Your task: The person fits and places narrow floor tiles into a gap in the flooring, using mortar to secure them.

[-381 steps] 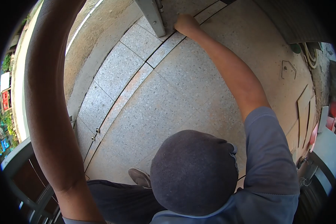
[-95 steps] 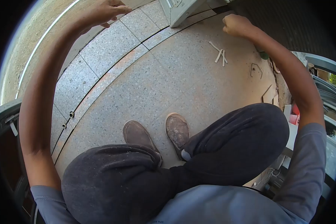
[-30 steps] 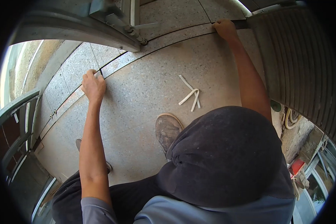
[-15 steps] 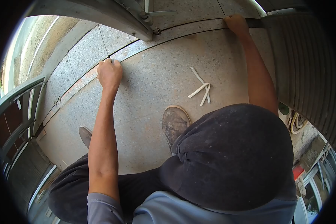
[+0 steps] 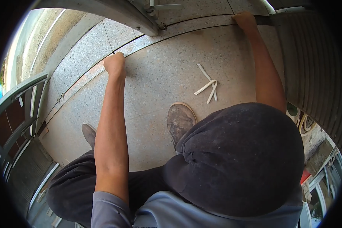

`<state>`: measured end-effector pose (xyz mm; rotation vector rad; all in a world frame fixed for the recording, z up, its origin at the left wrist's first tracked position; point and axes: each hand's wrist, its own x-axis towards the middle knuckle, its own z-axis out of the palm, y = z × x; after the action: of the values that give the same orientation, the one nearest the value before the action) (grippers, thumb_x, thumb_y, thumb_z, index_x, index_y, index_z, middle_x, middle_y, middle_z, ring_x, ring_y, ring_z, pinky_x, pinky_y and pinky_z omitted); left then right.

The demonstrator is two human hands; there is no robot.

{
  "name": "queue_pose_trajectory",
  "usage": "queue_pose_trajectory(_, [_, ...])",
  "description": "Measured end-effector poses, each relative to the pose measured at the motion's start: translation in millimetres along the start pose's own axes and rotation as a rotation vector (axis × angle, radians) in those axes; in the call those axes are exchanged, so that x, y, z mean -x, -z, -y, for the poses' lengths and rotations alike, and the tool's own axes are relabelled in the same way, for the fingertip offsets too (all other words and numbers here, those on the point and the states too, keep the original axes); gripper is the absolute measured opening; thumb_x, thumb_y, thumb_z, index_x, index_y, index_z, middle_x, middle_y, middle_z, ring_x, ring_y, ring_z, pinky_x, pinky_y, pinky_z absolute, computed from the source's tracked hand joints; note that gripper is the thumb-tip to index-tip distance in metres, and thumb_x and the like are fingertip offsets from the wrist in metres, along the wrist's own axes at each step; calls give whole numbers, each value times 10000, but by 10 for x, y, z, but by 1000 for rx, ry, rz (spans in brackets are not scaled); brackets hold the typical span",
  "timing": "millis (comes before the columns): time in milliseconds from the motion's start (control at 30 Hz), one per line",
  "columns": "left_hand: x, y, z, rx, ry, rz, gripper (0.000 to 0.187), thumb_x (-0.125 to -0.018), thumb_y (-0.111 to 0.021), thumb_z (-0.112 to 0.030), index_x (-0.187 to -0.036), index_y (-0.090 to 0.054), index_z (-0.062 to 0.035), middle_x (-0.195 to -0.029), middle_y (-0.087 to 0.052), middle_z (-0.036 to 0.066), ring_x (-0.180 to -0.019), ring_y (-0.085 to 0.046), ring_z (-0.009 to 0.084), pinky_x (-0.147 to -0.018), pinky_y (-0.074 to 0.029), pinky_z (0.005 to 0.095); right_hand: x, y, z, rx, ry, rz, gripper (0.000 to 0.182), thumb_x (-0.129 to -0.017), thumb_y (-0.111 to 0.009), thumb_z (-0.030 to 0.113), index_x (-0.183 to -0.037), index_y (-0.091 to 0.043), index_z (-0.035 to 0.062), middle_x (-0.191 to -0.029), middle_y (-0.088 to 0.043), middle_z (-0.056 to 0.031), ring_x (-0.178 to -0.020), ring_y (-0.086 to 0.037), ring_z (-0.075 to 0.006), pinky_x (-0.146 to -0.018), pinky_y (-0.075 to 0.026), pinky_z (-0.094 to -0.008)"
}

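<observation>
Both my arms reach forward over the speckled terrazzo floor (image 5: pixel 155 76). My left hand (image 5: pixel 114 64) is closed in a fist at the narrow floor strip (image 5: pixel 190 27) bordered by dark lines. Whatever its fingers hold is hidden behind the knuckles. Farther right, my right hand (image 5: pixel 245 21) is closed too, with its fingertips down at the far end of the same strip. I cannot make out anything in it. Between my arms, white bent strips (image 5: pixel 209 83) lie crossed on the floor, touched by neither hand.
A metal post (image 5: pixel 140 19) stands beyond my left hand. A ribbed dark panel (image 5: pixel 311 72) borders the right side. Metal frames (image 5: pixel 21 91) stand at the left. My dusty shoe (image 5: pixel 181 121) is planted below the white strips; a coiled hose (image 5: pixel 306 125) lies at the lower right.
The whole view has shifted slightly. My left fist has turned a little at the floor strip. My right hand keeps its place at the far end, and the white strips lie unchanged.
</observation>
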<state>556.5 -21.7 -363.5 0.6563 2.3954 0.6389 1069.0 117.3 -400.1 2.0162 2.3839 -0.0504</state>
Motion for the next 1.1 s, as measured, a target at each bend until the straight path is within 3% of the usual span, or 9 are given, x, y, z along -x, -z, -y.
queue_pose_trajectory(333, [199,131,-9,64,-105,24,128,-742,-593,-46,-691,-661,50,-671,-640,111,-610,-586,208,-610,-453,369,-35,45,-47,1,6,69,334,-846,-688,341,-974,-782,46,-930,-757,-169,-900,-731,-325,-839,-540,-402])
queue_pose_trajectory(633, [62,112,142,-68,-252,29,169,-739,-688,-108,-758,-699,60,-742,-706,164,-686,-654,245,-679,-490,386,-3,52,-112,-111,42,42,338,-832,-724,322,-1000,-781,34,-950,-764,-162,-885,-739,-286,-835,-550,-372])
queue_pose_trajectory(667, [55,126,143,-67,-243,53,161,-755,-713,-107,-782,-713,51,-731,-678,120,-666,-610,208,-651,-465,369,0,68,-121,-191,25,61,338,-831,-727,320,-1000,-781,33,-947,-765,-161,-881,-739,-285,-830,-550,-371])
queue_pose_trajectory(700, [47,133,138,-65,-234,77,154,-772,-738,-107,-807,-728,43,-719,-650,76,-645,-566,171,-623,-441,352,12,138,-195,-363,-24,99,337,-830,-729,320,-999,-780,32,-942,-764,-161,-876,-739,-284,-825,-551,-370])
queue_pose_trajectory(767, [64,151,129,-54,-227,103,147,-790,-765,-108,-826,-741,33,-702,-615,29,-618,-512,133,-589,-409,336,-335,76,-196,-383,-458,357,336,-834,-726,319,-998,-778,30,-936,-764,-161,-871,-739,-282,-819,-550,-369])
queue_pose_trajectory(800, [79,157,118,-46,-231,105,147,-790,-766,-110,-821,-741,31,-697,-608,26,-612,-502,132,-583,-401,338,-946,-175,-112,-212,-840,569,335,-839,-721,320,-997,-776,29,-934,-763,-161,-870,-738,-281,-818,-548,-368])
queue_pose_trajectory(900, [104,204,62,-43,-217,169,150,-792,-767,-114,-805,-738,32,-683,-593,24,-603,-484,132,-574,-389,345,-857,-186,-162,-139,-721,531,331,-850,-709,320,-993,-775,29,-939,-762,-161,-876,-738,-283,-820,-545,-370])
queue_pose_trajectory(1033, [121,214,13,-54,-189,173,157,-743,-743,-99,-765,-736,56,-668,-664,105,-632,-578,190,-622,-458,372,-247,-111,-332,-231,-99,180,329,-854,-703,323,-990,-777,32,-967,-762,-153,-899,-737,-288,-835,-546,-373])
queue_pose_trajectory(1100, [104,192,17,-56,-196,151,163,-746,-734,-102,-798,-747,52,-684,-681,132,-624,-599,226,-639,-478,379,-169,-127,-377,-265,-1,125,329,-856,-700,325,-989,-778,34,-981,-762,-149,-911,-736,-290,-843,-547,-375])
